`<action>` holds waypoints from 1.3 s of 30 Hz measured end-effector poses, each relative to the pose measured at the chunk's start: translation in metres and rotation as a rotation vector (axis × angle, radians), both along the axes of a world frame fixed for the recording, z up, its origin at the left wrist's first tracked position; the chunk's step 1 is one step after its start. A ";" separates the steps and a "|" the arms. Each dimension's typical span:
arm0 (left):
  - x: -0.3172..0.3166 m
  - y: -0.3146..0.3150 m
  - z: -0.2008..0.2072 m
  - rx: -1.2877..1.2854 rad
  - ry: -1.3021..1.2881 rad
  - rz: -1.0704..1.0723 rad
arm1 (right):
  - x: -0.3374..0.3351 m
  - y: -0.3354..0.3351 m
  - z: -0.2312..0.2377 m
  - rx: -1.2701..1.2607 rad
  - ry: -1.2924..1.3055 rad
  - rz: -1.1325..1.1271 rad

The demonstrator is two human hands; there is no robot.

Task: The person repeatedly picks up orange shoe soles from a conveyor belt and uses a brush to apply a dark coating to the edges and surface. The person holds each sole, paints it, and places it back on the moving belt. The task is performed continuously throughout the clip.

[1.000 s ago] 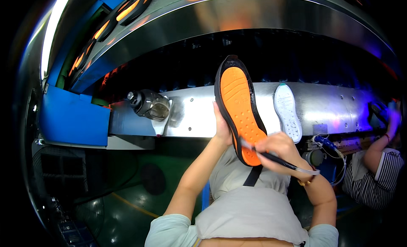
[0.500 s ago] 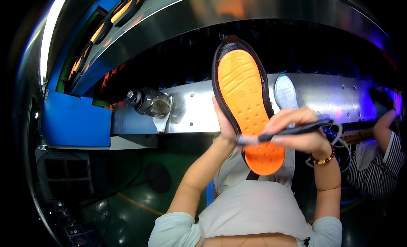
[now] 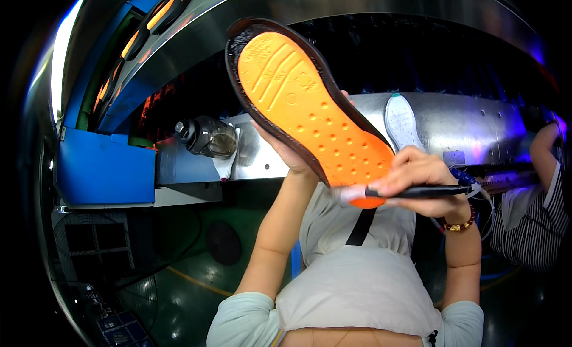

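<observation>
Two items are held clear of the metal desk (image 3: 453, 123): an orange-and-black shoe sole (image 3: 333, 129) and a black-handled brush (image 3: 435, 192).

Left hand (image 3: 289, 153): grasping the sole from behind and along its left edge, with fingertips showing past the opposite edge. The sole is raised, its orange face toward the camera; it slants from upper left down to the lower end near the person's lap.

Right hand (image 3: 417, 171): grasping the brush, fingers closed on the handle, which lies roughly level. The pale bristles (image 3: 348, 195) overlap the lower end of the sole; they are blurred, and whether they press on the surface cannot be determined. A beaded bracelet (image 3: 459, 226) is worn at this wrist.

Surroundings: a white insole (image 3: 402, 121) with a teal end lies on the desk, right of the sole. A dark translucent bottle (image 3: 211, 138) lies to the left, near a white piece (image 3: 226, 166) at the desk's front edge. Further black-and-orange soles (image 3: 159, 14) are at upper left, above a blue panel (image 3: 107, 168). A co-worker in a striped garment (image 3: 530, 234) is at far right, an arm extended toward the desk; the hand is too dark to assess.
</observation>
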State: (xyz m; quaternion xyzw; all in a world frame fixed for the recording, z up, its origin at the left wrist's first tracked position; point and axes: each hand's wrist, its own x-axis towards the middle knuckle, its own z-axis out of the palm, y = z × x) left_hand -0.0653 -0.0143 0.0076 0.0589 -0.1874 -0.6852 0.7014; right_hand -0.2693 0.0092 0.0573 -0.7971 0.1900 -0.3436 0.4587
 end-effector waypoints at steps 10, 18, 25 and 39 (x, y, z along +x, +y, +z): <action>0.011 0.001 0.007 -0.009 -0.198 0.047 | -0.018 0.001 -0.017 0.239 -0.067 0.050; -0.017 0.043 -0.001 0.050 -0.154 0.047 | -0.001 0.013 -0.028 0.834 -0.540 -0.062; 0.021 0.040 -0.009 -0.088 -0.028 -0.377 | -0.003 0.012 0.000 0.512 -0.201 0.136; 0.028 0.017 0.047 0.495 -0.816 -0.898 | -0.004 -0.018 0.012 0.193 0.064 0.417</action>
